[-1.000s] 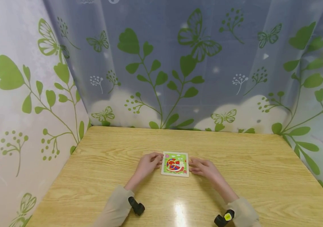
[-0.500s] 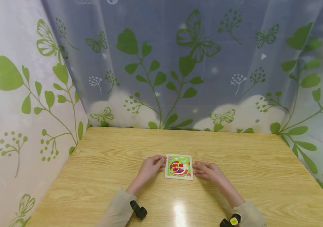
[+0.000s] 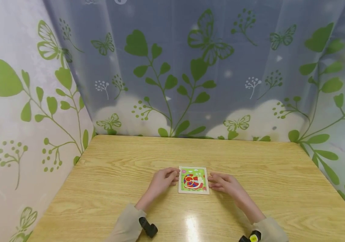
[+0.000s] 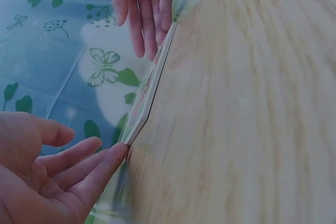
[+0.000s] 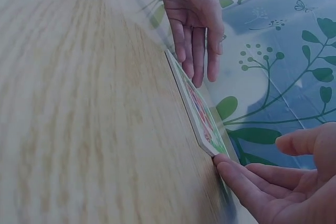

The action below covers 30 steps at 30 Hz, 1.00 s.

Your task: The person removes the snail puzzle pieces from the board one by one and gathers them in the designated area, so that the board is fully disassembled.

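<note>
A small square puzzle board (image 3: 193,180) with a red and blue snail on a green ground lies flat on the wooden table (image 3: 114,161). My left hand (image 3: 170,178) touches its left edge with nearly straight fingers, and my right hand (image 3: 216,181) touches its right edge the same way. In the left wrist view the left hand's fingertips (image 4: 113,156) meet the corner of the thin board (image 4: 152,85), and the right hand (image 4: 147,19) lies at its far end. The right wrist view shows the right hand's fingers (image 5: 236,177) at the near corner of the board (image 5: 197,106), with the left hand (image 5: 197,30) beyond.
Curtains (image 3: 190,67) printed with green leaves and butterflies close off the table at the back and both sides. Beige sleeves with black wrist cameras (image 3: 148,227) reach in from the near edge. Bare wood surrounds the board.
The board has slid a little toward me and to the right, and both hands moved with it at its sides.
</note>
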### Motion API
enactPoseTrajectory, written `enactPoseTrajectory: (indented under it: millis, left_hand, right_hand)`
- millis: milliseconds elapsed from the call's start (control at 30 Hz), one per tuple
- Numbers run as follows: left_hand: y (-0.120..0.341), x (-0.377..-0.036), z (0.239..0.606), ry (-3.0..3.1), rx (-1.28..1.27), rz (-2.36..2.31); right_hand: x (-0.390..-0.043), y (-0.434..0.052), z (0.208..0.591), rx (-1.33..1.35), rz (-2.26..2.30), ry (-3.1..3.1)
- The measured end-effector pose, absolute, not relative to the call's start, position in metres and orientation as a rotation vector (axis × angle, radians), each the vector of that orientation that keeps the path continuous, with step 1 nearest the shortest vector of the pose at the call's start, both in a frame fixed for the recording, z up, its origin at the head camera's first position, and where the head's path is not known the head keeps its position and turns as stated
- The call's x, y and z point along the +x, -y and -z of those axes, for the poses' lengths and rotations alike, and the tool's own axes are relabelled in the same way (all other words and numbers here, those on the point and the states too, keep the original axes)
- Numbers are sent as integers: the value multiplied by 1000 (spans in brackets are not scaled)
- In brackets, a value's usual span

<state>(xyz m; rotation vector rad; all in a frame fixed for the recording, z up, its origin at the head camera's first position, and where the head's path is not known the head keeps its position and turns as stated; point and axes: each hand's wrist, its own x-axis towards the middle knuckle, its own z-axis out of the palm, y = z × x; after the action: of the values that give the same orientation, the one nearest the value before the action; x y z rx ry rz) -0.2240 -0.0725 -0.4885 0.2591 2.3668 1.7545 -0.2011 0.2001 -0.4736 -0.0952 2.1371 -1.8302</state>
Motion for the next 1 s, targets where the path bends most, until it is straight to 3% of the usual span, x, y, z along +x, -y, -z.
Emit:
enactPoseTrajectory:
  millis: [367, 700, 1000]
  left_hand:
    - [71, -217, 483, -2336, 294, -1740]
    - [70, -197, 449, -2291, 308, -1757]
    - [72, -210, 477, -2360, 308, -1712]
  right_hand:
    - [-194, -207, 476, -116, 1839, -2097]
    - [-189, -208, 474, -72, 1830, -2087]
    - [-189, -209, 472, -77, 1824, -2078]
